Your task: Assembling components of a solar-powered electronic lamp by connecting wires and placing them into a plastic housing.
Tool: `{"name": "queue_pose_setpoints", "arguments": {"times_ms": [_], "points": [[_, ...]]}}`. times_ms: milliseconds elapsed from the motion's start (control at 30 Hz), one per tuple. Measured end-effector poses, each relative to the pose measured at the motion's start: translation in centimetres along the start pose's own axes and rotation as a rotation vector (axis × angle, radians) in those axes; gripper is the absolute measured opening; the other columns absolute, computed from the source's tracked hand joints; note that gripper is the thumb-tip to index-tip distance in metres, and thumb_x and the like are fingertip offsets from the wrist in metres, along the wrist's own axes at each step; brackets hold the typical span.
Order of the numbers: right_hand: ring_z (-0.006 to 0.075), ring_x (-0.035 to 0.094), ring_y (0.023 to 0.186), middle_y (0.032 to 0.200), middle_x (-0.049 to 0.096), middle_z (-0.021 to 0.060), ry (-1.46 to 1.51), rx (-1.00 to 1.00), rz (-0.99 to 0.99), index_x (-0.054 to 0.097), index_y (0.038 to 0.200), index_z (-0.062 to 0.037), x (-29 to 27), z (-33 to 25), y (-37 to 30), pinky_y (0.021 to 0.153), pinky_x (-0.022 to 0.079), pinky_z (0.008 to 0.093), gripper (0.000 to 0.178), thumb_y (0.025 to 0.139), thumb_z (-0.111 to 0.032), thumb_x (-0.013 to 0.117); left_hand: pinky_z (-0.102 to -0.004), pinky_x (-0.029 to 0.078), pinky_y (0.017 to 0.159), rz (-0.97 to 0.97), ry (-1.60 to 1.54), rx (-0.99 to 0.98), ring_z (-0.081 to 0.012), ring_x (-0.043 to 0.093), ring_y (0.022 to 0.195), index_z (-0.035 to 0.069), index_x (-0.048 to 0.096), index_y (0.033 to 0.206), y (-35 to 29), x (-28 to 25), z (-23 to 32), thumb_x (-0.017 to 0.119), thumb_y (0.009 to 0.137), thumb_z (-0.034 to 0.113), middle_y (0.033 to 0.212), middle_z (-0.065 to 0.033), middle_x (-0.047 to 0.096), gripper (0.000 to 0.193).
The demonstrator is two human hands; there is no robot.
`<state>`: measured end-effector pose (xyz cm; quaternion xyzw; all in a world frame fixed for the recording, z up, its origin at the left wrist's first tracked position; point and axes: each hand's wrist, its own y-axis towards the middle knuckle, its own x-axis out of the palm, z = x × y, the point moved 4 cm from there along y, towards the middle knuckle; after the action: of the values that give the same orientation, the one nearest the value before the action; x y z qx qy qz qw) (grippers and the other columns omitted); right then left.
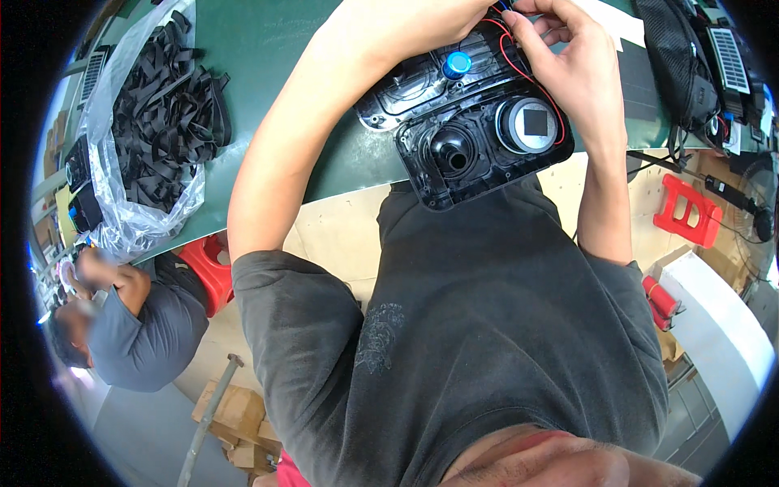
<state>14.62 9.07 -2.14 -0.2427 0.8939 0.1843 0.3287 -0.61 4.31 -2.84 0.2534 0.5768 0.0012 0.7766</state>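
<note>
On the green table edge in front of me lies a black plastic speaker housing (430,188) with a round speaker (527,126) whose back bears a dark square. Behind it is a second black housing half (381,114) with a blue cylindrical part (457,65). Red wires (535,79) run from the speaker up to my right hand (572,57), whose thumb and curled fingers close on the wires at the top edge. My left hand (469,11) reaches over the rear half beside the wires. Its fingers are cut off by the picture's edge and hidden.
A clear plastic bag (191,191) of black straps (166,122) lies left on the table. A black mesh bag (677,61) stands at the right. A seated person (150,333) is at lower left by a red stool (207,272). Another red stool (688,211) stands right.
</note>
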Motion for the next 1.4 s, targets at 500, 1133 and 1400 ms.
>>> {"name": "queue_pose_setpoints", "arguments": {"times_ms": [500, 1133, 1400], "points": [[0.0127, 0.061, 0.073, 0.087, 0.067, 0.0084, 0.087, -0.082, -0.044, 0.070, 0.102, 0.0047, -0.6, 1.2, -0.7, 0.069, 0.051, 0.0261, 0.022, 0.083, -0.003, 0.078, -0.0485, 0.056, 0.079, -0.111, 0.013, -0.086, -0.0409, 0.070, 0.086, -0.001, 0.058, 0.099, 0.7, 0.6, -0.5, 0.057, 0.090, 0.007, 0.091, -0.0224, 0.067, 0.012], [0.0234, 0.069, 0.092, 0.114, 0.066, 0.0152, 0.144, -0.156, 0.031, 0.069, 0.110, 0.0043, 1.0, 1.3, -1.3, 0.079, 0.055, 0.0301, 0.023, 0.088, 0.001, 0.071, -0.0485, 0.058, 0.076, -0.117, -0.007, -0.141, -0.0442, 0.071, 0.082, -0.006, 0.057, 0.094, 0.8, 1.3, 0.0, 0.060, 0.092, 0.016, 0.090, -0.0289, 0.069, 0.023], [0.0352, 0.065, 0.093, 0.108, 0.063, 0.0169, 0.440, -0.960, 0.177, 0.069, 0.108, 0.0002, 1.8, 4.2, 1.1, 0.081, 0.054, 0.0411, 0.024, 0.087, -0.011, 0.071, -0.0526, 0.054, 0.084, -0.136, -0.208, -0.173, -0.0466, 0.068, 0.093, -0.005, 0.059, 0.101, 0.7, 0.1, -0.4, 0.052, 0.094, 0.016, 0.095, -0.0291, 0.068, 0.023]]}}
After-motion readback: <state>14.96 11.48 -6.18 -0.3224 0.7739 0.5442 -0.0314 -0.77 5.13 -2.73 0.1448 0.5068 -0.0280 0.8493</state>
